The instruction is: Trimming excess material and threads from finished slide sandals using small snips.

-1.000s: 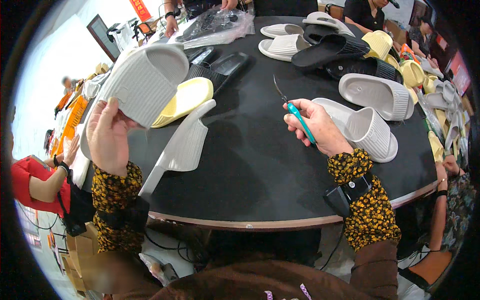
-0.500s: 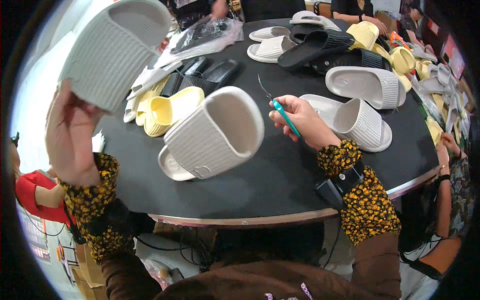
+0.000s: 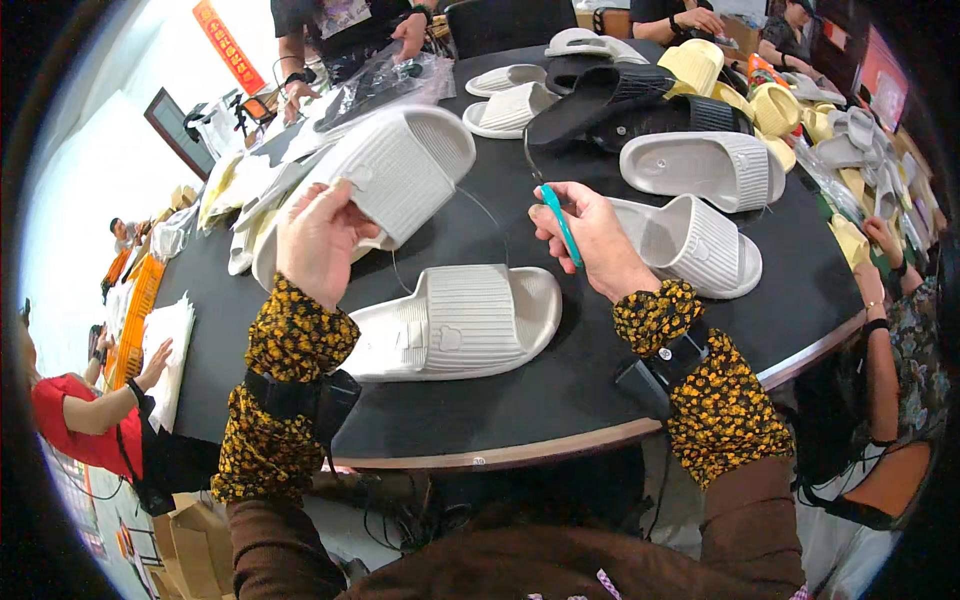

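Observation:
My left hand (image 3: pixel 318 245) grips a light grey slide slipper (image 3: pixel 415 165), holding it raised and tilted over the table. Below it, a second grey slipper (image 3: pixel 465 325) lies on the black tabletop, its ribbed strap bearing a raised bear-head outline. A thin clear loop (image 3: pixel 497 222) runs between these two slippers. In my right hand (image 3: pixel 598 242) is a teal-handled tool (image 3: pixel 562 225) with a slender, curved dark metal tip pointing up and away. The tool is apart from the loop. Right of that hand sits another grey slipper (image 3: pixel 705 245).
Grey, black and yellow slippers crowd the far right, including a black slipper (image 3: pixel 590 105). More slippers and plastic wrapping (image 3: pixel 395 95) lie far left. Co-workers' hands appear at the far side and both sides. The table's front edge (image 3: pixel 480 460) curves before me.
My left hand has come down and to the right with its slipper. The second slipper, tilted before, now lies on the table. My right hand with the tool has barely shifted.

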The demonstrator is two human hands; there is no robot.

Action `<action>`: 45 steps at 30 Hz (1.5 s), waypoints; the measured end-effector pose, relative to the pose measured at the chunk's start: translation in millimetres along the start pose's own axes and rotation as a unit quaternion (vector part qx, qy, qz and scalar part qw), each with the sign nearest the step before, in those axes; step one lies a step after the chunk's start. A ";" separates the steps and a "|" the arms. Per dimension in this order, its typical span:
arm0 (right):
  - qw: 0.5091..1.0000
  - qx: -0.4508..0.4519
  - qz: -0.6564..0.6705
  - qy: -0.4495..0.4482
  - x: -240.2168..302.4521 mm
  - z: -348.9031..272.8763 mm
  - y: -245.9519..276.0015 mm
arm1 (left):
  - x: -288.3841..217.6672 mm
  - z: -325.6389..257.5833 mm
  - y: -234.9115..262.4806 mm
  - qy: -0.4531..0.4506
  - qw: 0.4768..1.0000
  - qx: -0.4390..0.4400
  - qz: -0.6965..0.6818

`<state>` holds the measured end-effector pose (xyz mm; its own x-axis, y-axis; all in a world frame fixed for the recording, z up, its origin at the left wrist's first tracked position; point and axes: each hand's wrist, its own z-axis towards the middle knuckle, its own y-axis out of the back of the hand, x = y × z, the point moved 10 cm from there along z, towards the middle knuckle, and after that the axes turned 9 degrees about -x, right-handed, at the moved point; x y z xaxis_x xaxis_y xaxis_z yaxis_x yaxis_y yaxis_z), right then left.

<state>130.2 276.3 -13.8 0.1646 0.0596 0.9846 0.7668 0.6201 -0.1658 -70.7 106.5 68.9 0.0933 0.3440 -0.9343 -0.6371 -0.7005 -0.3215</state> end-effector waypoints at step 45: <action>0.990 -0.062 0.003 0.127 42.7 -9.7 9.1 | 17.6 -58.1 -42.3 -0.032 0.984 0.067 0.159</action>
<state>150.2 277.0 26.2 0.3091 -0.1455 0.9398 0.8332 0.5178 -0.1939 2.4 105.9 57.0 -0.1729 0.1628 -0.9714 -0.7222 -0.6915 0.0127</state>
